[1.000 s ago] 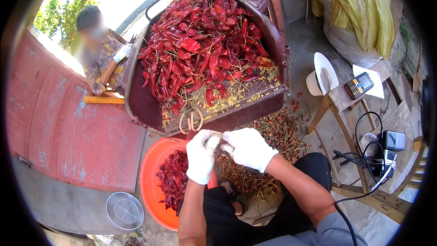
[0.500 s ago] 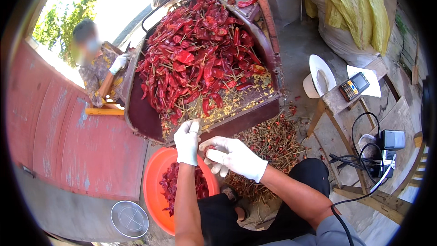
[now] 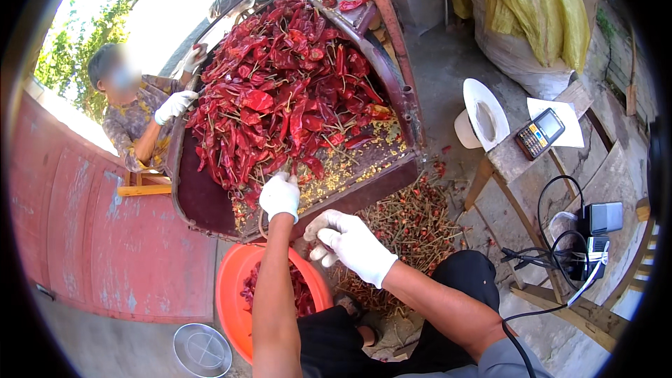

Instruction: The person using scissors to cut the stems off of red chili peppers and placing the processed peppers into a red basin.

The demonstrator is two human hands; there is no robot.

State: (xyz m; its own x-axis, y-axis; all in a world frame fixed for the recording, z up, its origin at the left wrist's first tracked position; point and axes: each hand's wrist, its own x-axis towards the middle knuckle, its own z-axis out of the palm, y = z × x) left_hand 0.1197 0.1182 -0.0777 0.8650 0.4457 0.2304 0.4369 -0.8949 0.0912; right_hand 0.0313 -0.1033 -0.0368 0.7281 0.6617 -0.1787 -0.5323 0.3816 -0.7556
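A heap of dried red chillies (image 3: 280, 91) fills a metal cart tray (image 3: 378, 192) in front of me. My left hand (image 3: 280, 197), in a white glove, reaches over the tray's near edge to the lower chillies; its bent fingers are drawn together, and what they hold is hidden. My right hand (image 3: 355, 243), also gloved, hovers just outside the near edge, above a pile of stems (image 3: 402, 227). Its fingers are loosely bent and apart, and no chilli shows between them. Below my left forearm stands an orange basin (image 3: 231, 301) with red chillies (image 3: 301, 294) in it.
Left of the cart a person (image 3: 143, 115) in white gloves sits by the heap. A round sieve (image 3: 202, 350) lies on the floor. To the right, a bench (image 3: 507, 168) bears a white hat (image 3: 483, 115) and a handheld device (image 3: 540, 133); cables (image 3: 553, 252) hang farther down.
My left hand has moved forward from beside my right hand to the chillies. The red piece at my right fingers no longer shows. The other person's second hand has come into view.
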